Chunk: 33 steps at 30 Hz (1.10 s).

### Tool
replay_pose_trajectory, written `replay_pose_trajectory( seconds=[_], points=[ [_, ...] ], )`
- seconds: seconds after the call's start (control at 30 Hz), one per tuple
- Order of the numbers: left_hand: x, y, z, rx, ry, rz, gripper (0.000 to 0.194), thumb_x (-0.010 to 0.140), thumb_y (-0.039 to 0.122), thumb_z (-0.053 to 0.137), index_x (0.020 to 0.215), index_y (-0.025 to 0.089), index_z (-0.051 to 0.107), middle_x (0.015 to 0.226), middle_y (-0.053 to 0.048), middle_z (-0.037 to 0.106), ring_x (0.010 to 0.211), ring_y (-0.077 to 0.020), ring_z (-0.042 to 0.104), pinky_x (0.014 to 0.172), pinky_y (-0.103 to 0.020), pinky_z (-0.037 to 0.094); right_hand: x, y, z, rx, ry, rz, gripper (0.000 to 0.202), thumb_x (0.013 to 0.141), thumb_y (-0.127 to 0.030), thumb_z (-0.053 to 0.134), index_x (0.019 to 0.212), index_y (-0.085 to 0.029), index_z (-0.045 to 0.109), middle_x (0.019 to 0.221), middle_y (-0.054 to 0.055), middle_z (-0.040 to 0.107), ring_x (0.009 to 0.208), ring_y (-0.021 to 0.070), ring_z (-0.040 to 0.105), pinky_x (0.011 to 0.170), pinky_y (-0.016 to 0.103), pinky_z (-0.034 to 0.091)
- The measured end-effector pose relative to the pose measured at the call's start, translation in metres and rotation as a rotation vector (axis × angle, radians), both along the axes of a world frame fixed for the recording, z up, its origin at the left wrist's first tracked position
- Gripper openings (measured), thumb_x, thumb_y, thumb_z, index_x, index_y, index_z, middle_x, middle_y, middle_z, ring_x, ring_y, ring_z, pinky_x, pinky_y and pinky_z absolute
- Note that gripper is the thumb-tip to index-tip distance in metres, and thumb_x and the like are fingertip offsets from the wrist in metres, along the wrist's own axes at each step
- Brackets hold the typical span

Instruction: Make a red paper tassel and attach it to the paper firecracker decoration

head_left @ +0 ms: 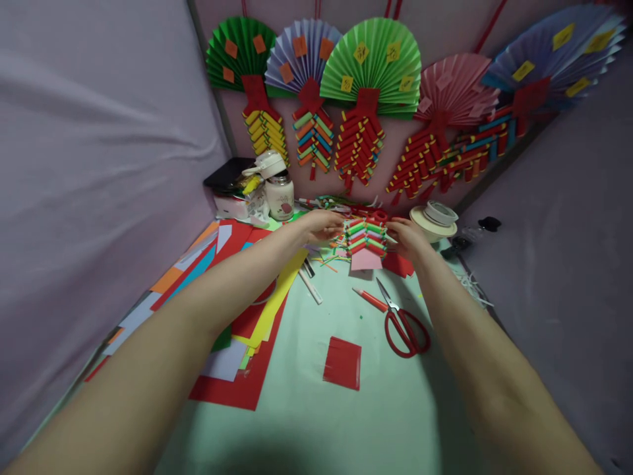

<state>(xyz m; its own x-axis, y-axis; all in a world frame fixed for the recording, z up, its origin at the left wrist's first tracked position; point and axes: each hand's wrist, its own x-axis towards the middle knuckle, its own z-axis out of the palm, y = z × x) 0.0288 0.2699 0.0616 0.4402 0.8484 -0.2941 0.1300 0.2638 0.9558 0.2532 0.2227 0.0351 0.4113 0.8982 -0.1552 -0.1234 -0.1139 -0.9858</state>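
A small paper firecracker string [366, 239] made of green, pink, red and white rolls lies between my hands at the far side of the table. Its pink paper end [366, 259] points toward me and casts a shadow on the cloth. My left hand [324, 225] is at its left edge with fingers curled. On the opposite edge, my right hand [406, 236] has bent fingers against the rolls. The fingertips are small and partly hidden. Closer to me lie red-handled scissors [406, 330], a red pencil [370, 299] and a red paper square [343, 363].
Coloured paper sheets [232, 389] cover the table's left side, beside a white cutter [310, 286]. A bottle [280, 196] stands at the back left, tape rolls [434, 221] at the back right. Several paper fans [370, 66] with firecracker strings hang on the back wall.
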Motion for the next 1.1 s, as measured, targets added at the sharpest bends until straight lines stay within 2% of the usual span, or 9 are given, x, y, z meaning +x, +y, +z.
replay_pose_trajectory(
  seconds=[0.13,0.23,0.33,0.47,0.57,0.7,0.83,0.97,1.1],
  points=[
    [-0.027,0.004,0.001,-0.041,-0.063,0.155,0.015,0.073,0.012,0.062,0.088,0.015,0.061,0.081,-0.004,0.064,0.067,-0.0094,0.060,0.062,-0.020,0.048,0.001,-0.006,-0.007,-0.019,-0.258,-0.064,0.023,0.060,-0.021,0.067,0.082,-0.018,0.058,0.078,0.000,0.060,0.068,0.0117,0.052,0.057,0.021,0.040],
    [-0.058,0.010,0.005,0.052,-0.001,0.228,0.016,0.072,0.011,0.061,0.087,0.014,0.062,0.082,-0.004,0.065,0.068,-0.0086,0.059,0.059,-0.017,0.044,-0.004,-0.016,-0.006,0.027,-0.392,0.037,0.022,0.064,-0.023,0.066,0.084,-0.016,0.062,0.083,0.003,0.063,0.073,0.0130,0.054,0.063,0.023,0.041],
    [-0.092,0.013,0.007,0.284,0.289,0.179,0.023,0.073,0.017,0.059,0.095,0.013,0.064,0.083,-0.006,0.066,0.071,-0.0122,0.060,0.059,-0.018,0.045,-0.015,-0.025,-0.001,0.034,-0.599,0.212,0.024,0.069,-0.027,0.064,0.090,-0.015,0.064,0.085,0.005,0.065,0.073,0.0145,0.055,0.065,0.026,0.041],
    [-0.119,0.008,0.001,0.605,0.725,-0.051,0.029,0.074,0.025,0.056,0.099,0.016,0.066,0.097,-0.004,0.067,0.085,-0.0173,0.061,0.072,-0.023,0.048,-0.040,-0.027,0.004,0.075,-0.922,0.433,0.023,0.077,-0.028,0.057,0.093,-0.014,0.066,0.085,0.006,0.067,0.074,0.0164,0.058,0.069,0.027,0.042],
    [-0.116,0.001,-0.008,0.770,0.960,-0.168,0.029,0.075,0.027,0.054,0.099,0.017,0.066,0.103,-0.004,0.067,0.092,-0.0194,0.061,0.081,-0.024,0.046,-0.068,-0.015,0.004,0.167,-1.140,0.577,0.022,0.080,-0.023,0.052,0.094,-0.015,0.067,0.097,0.007,0.067,0.086,0.0173,0.059,0.076,0.026,0.042],
    [-0.092,-0.008,-0.020,0.792,1.205,-0.089,0.030,0.079,0.025,0.051,0.103,0.014,0.063,0.107,-0.012,0.064,0.098,-0.0235,0.060,0.083,-0.028,0.045,-0.109,0.006,-0.003,0.211,-1.434,0.727,0.027,0.083,-0.020,0.049,0.102,-0.013,0.066,0.107,0.011,0.065,0.094,0.0180,0.057,0.081,0.025,0.040],
    [-0.077,-0.008,-0.033,0.776,1.329,-0.027,0.034,0.084,0.031,0.048,0.107,0.010,0.060,0.110,-0.019,0.061,0.106,-0.0278,0.055,0.090,-0.035,0.042,-0.136,0.018,-0.014,0.228,-1.521,0.752,0.022,0.082,-0.019,0.049,0.090,-0.013,0.069,0.096,0.012,0.066,0.092,0.0196,0.056,0.085,0.027,0.037],
    [-0.070,-0.004,-0.046,0.857,1.334,-0.069,0.048,0.089,0.046,0.037,0.115,0.011,0.057,0.124,-0.018,0.053,0.123,-0.0300,0.041,0.105,-0.044,0.024,-0.139,0.024,-0.023,0.224,-1.570,0.695,0.025,0.085,-0.019,0.045,0.095,-0.013,0.067,0.098,0.013,0.064,0.095,0.0202,0.054,0.087,0.029,0.034],
    [-0.051,-0.012,-0.057,0.852,1.306,-0.135,0.057,0.089,0.050,0.034,0.118,0.007,0.056,0.124,-0.021,0.051,0.121,-0.0330,0.042,0.105,-0.047,0.022,-0.126,0.030,-0.026,0.197,-1.582,0.667,0.026,0.086,-0.019,0.044,0.097,-0.014,0.067,0.096,0.011,0.065,0.094,0.0196,0.055,0.084,0.027,0.035]
  ],
)
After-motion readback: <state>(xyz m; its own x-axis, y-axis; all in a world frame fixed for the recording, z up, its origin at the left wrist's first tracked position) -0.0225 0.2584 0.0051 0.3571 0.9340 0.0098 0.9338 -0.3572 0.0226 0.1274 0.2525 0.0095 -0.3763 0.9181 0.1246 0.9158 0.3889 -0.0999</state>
